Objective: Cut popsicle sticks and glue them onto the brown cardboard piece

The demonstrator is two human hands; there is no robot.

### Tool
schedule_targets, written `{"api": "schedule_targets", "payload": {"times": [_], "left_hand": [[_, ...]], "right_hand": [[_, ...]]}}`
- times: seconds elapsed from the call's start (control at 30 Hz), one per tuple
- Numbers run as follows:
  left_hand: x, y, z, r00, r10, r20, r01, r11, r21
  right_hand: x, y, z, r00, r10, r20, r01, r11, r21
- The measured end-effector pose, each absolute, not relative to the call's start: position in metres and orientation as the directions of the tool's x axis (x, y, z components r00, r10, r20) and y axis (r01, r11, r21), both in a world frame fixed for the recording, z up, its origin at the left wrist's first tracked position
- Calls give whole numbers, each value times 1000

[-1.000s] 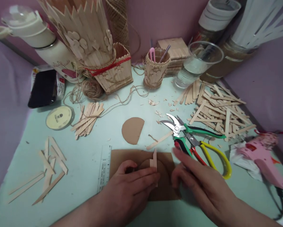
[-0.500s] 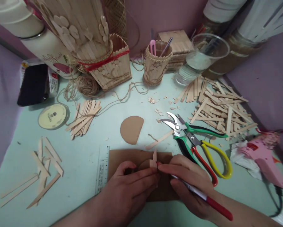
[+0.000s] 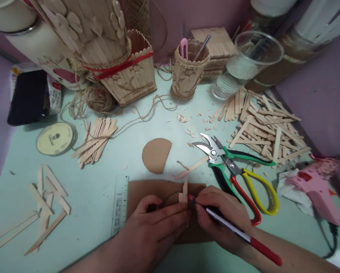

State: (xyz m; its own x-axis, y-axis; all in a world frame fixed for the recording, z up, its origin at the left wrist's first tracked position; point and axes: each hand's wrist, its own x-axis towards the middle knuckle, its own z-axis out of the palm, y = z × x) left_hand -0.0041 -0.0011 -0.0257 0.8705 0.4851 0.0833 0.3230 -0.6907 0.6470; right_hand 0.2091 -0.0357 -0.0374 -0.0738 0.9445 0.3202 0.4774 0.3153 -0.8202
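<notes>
Pinching red-white pen [image 3: 229, 225]: right grip [image 3: 228, 208] | left grip [image 3: 160, 223] spread, pressing pale pointed stick [image 3: 185, 190]

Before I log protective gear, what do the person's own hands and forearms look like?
The left hand and right hand are both bare, without gloves. No sleeve shows on the left forearm or right forearm, and I can make out no watch, bracelet or ring.

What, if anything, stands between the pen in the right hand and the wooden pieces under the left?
Nothing visible: the pen in the right hand has its tip right beside the wooden pieces. The left hand covers their lower part, but not the spot by the tip.
</notes>
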Motion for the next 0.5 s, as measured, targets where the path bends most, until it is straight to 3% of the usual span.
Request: {"api": "schedule_targets", "payload": {"times": [0.13, 0.5], "left_hand": [[-2, 7, -18, 892, 445, 77, 310, -729, 611], [-4, -4, -29, 849, 519, 98, 335, -673, 660]], "right_hand": [[210, -40, -46, -105, 938, 329, 444, 340, -829], [210, -44, -54, -120, 937, 327, 452, 345, -823]]}}
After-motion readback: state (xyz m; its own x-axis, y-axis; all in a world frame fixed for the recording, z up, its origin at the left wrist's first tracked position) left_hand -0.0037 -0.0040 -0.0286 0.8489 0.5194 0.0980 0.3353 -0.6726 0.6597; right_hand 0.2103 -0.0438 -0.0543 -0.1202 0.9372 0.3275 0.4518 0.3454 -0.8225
